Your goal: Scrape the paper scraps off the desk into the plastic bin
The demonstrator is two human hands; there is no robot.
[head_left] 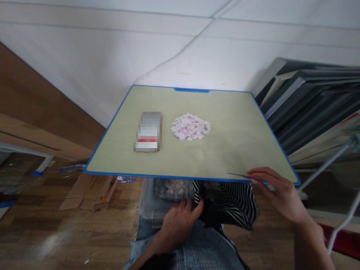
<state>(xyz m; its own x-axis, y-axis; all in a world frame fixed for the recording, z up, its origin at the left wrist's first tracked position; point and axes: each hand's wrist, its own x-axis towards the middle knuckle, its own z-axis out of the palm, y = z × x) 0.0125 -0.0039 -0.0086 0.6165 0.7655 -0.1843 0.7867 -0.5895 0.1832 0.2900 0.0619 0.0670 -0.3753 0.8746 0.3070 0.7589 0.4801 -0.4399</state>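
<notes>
Right hand [277,193], fingers closed, holds a slim pointed tool [243,176] at the near right edge of the bench [233,112], long axis leftward. Left hand [180,223], below the bench's near edge, touches striped cloth [239,198]; grip undetermined. Pale flakes [191,126] lie mid-bench, beyond both hands.

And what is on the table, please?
A pile of pale bits and a pixelated block; what's beneath them is covered. Whether the thin tool touches the table is unclear.

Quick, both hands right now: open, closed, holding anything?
Left hand: at the edge of the striped cloth; can't tell whether it grips.
Right hand: closed, holding a slim pointed tool.
</notes>
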